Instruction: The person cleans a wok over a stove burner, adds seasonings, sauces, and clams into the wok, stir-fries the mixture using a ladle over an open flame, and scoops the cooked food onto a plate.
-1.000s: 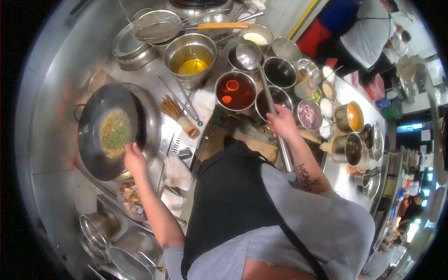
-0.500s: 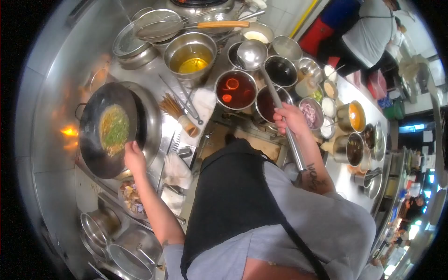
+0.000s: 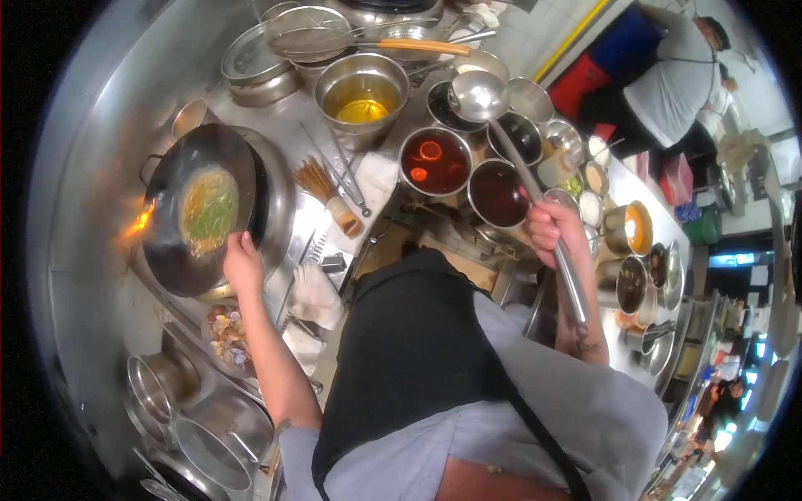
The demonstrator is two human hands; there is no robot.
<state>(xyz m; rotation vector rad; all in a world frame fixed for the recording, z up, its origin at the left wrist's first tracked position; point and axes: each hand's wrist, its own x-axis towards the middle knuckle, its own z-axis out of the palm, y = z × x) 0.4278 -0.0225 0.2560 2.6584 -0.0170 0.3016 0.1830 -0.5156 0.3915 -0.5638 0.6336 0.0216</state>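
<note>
My left hand (image 3: 243, 260) is closed on the near rim of a dark wok (image 3: 171, 242), which is tilted on the burner. In it lies a mix of chopped green and yellow-brown food (image 3: 210, 213). Flame (image 3: 144, 220) shows at the wok's far left side. My right hand (image 3: 555, 227) grips the long handle of a steel ladle (image 3: 480, 97). The ladle's bowl hangs over the sauce pots, close to a pot of dark liquid (image 3: 515, 138). A pot of red liquid with orange slices (image 3: 435, 161) and another of dark red sauce (image 3: 497, 193) stand below it.
A pot of yellow oil (image 3: 362, 106), a strainer with a wooden handle (image 3: 426, 45) and a bamboo brush (image 3: 341, 215) lie beyond the wok. A bowl of clams or similar pieces (image 3: 228, 336) and steel pots (image 3: 219, 451) sit nearer. Another person (image 3: 672, 92) stands at upper right.
The wok has shifted slightly up in view with my left hand on it. My right hand and the ladle have moved right. The camera view has shifted slightly too.
</note>
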